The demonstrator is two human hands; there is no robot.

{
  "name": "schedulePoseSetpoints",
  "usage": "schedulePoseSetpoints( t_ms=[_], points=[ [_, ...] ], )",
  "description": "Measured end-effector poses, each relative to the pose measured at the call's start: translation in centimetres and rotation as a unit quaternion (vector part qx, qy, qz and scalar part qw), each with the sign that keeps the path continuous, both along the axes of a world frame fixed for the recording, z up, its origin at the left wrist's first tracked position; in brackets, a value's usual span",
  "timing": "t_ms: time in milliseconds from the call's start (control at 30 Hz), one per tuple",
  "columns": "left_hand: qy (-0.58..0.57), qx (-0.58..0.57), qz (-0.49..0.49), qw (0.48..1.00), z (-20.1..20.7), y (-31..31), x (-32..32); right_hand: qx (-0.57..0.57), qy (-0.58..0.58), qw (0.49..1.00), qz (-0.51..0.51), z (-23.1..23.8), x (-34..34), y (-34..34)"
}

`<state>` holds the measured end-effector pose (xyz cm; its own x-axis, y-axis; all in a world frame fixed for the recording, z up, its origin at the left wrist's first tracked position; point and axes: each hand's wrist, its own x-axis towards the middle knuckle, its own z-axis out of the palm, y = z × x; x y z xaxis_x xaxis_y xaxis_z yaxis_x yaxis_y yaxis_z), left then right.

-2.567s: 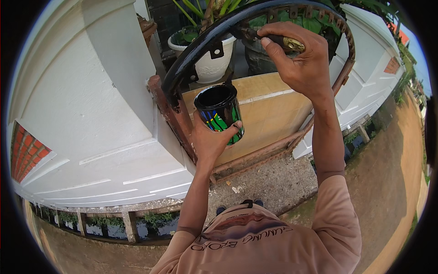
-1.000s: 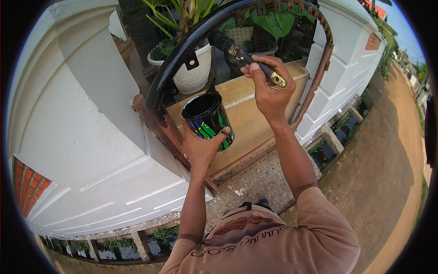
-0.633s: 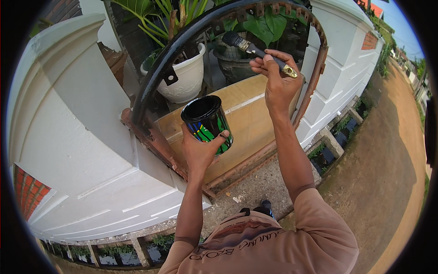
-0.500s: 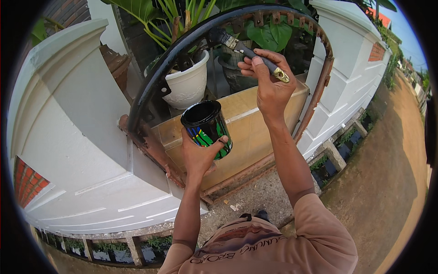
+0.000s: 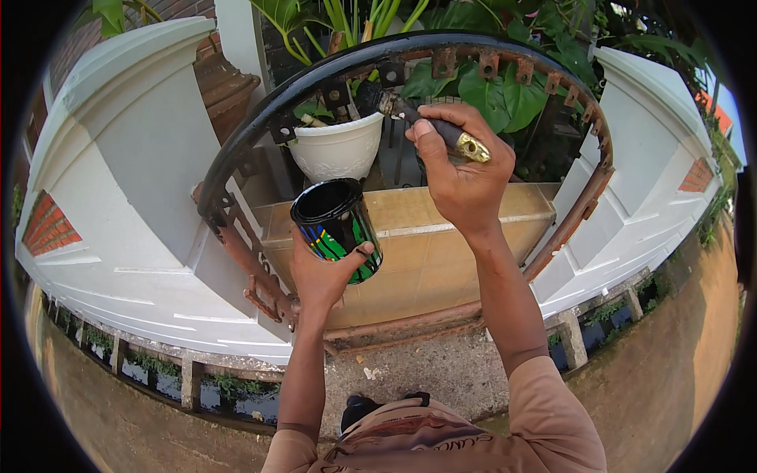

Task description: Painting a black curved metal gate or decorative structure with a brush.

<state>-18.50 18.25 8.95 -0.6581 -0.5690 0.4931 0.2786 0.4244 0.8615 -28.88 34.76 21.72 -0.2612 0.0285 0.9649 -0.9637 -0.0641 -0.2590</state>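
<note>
My left hand (image 5: 322,272) is wrapped round a paint can (image 5: 347,236) with black paint inside and black drips over its green, patterned side. The can stands upright, its top open. In my right hand (image 5: 469,169) is a paintbrush (image 5: 430,126) with a dark handle and a gold-coloured end. Its black bristles point up and left, close to the underside of the curved metal frame (image 5: 296,98); whether they touch it I cannot tell. Glossy black covers the left and top of the frame's arch, while its right side (image 5: 587,185) is rusty brown with a row of small tabs.
Behind the frame stand a white flowerpot (image 5: 339,150) and a tan tiled ledge (image 5: 465,206). Large green leaves (image 5: 489,98) hang at the back. White wall pillars (image 5: 134,150) flank both sides. Below run a concrete slab (image 5: 418,378) and a ditch (image 5: 236,394) with water.
The view has turned, so the frame sits further right and lower. My right hand with the brush is lower, the bristles now at the tabs under the arch. Both hands keep their hold.
</note>
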Motion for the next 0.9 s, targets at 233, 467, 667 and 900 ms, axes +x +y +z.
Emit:
schedulePoseSetpoints(
  t_ms=[233,467,667,900],
  points=[
    [-0.015,0.001,-0.026,1.0,-0.1,1.3,-1.5,0.006,0.139,0.989,-0.055,-0.4,0.8,1.1],
    [-0.016,-0.014,-0.054,0.998,0.0,2.2,-2.0,-0.176,-0.034,0.983,0.035,-1.4,-0.9,3.7],
    [-0.029,-0.039,-0.088,0.995,0.4,1.9,-3.3,-0.178,-0.082,0.975,0.103,0.1,-1.4,4.0],
    [-0.039,-0.059,-0.11,0.991,1.2,1.7,-2.9,-0.025,0.19,0.948,-0.255,-0.7,-1.0,5.3]
  ],
)
